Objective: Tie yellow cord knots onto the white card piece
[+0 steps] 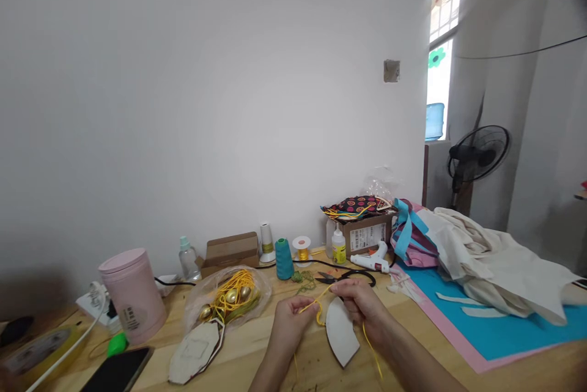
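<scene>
A yellow cord (320,299) runs between my two hands above the wooden table. My left hand (292,320) pinches it on one side, and a thin end hangs down below that hand. On the other side my right hand (362,305) is closed on the same cord, with another end dangling beneath the wrist. A small loop of the cord droops between the hands. Just below lies a white, curved fan-shaped piece (340,332), partly behind my right fingers. Black-handled scissors (364,276) rest beyond my right hand.
Teal thread cone (285,260), yellow cord spool (301,249), glue bottle (338,246) and glue gun (373,259) stand behind. Left are a bag of gold bells (232,295), white cut pieces (195,352), a pink canister (132,297) and a phone (118,370). Fabric (481,257) lies right.
</scene>
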Motion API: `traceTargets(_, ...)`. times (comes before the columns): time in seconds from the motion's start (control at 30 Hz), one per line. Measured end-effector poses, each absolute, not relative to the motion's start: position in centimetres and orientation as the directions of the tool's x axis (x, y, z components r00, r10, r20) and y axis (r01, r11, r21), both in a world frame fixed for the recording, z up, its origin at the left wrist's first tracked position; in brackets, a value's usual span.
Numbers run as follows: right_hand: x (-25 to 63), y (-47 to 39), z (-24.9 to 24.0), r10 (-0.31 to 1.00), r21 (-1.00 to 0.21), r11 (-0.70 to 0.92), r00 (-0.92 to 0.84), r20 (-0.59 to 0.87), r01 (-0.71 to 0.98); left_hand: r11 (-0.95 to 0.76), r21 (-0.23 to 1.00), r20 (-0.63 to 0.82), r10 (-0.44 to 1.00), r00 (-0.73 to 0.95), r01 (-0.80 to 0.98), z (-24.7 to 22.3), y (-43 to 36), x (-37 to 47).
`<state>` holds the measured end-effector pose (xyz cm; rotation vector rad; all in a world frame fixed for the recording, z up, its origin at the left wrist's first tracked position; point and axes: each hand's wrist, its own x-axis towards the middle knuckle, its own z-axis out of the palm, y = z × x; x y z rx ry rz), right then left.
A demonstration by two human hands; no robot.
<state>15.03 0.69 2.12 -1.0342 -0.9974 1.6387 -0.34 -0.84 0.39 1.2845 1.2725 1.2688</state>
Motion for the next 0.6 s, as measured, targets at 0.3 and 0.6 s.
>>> traceTargets(0.3, 14.7, 0.8, 1.7, 0.977, -0.983, 0.031, -0.202, 0.069, -0.182, -0.055, 0.998, 0.056, 0.998, -0.032, 0.028, 0.7, -0.9, -0.9)
traceTargets(0.6, 13.9, 0.7, 0.3, 0.843, -0.755, 0.533, -0.314, 0.436, 0.381, -0.101, 0.991, 0.101, 0.995, 0.0, 0.092, 0.2, -0.8, -0.6)
